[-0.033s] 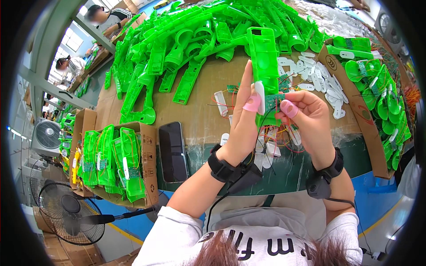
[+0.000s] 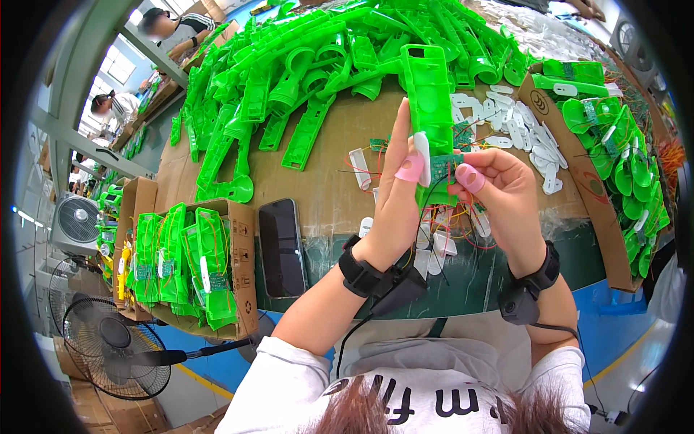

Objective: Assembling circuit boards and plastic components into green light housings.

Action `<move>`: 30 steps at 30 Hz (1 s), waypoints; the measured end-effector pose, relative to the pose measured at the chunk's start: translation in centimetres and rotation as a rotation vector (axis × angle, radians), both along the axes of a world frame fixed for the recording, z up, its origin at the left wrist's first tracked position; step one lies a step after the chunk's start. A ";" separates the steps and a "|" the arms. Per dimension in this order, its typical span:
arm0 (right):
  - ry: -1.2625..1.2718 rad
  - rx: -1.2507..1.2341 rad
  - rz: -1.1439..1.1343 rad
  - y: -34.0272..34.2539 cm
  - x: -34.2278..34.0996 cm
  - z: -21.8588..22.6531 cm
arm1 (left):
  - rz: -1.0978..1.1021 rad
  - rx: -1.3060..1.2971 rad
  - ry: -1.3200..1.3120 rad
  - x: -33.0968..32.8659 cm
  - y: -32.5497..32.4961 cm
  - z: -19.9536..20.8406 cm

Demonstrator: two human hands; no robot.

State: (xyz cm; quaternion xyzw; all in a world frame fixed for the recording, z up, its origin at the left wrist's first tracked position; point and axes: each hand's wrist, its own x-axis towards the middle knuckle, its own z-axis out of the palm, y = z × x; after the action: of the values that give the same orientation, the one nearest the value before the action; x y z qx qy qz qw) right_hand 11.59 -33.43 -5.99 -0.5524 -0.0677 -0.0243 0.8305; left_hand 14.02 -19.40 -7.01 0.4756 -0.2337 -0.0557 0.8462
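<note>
My left hand point(image 2: 400, 195) is closed round a long green plastic housing point(image 2: 428, 87), held upright above the table with its hollow side toward me. A white oval plastic piece point(image 2: 421, 160) is under the left thumb, against the housing. My right hand point(image 2: 499, 186) pinches a small green circuit board point(image 2: 442, 171) at its right edge, by the lower part of the housing. Red and black wires run from the board. Pink covers sit on both thumbs. The right fingertips behind the board are partly hidden.
A heap of green housings point(image 2: 303, 79) fills the back. White plastic pieces point(image 2: 531, 137) lie at right, beside a carton point(image 2: 578, 184) of wired housings. At left are a phone point(image 2: 282, 246), another filled carton point(image 2: 244, 267) and a fan point(image 2: 116, 340). Other people work at far left.
</note>
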 end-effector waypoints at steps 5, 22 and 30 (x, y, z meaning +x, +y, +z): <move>0.009 -0.003 -0.011 0.1 -0.1 0.1 | -0.016 -0.005 -0.008 0.1 0.1 -0.4; 0.022 -0.121 -0.012 -0.2 -0.1 0.0 | 0.063 0.087 -0.116 -0.6 -0.8 -0.3; 0.023 -0.085 0.106 -1.0 0.1 0.7 | 0.097 0.106 -0.228 -0.3 -0.5 -0.2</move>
State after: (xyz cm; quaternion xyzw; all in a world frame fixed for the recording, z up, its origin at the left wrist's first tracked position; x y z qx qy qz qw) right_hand 11.73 -34.47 -5.31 -0.5829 -0.0885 0.0288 0.8072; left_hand 13.71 -19.93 -7.24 0.5335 -0.3018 0.0275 0.7897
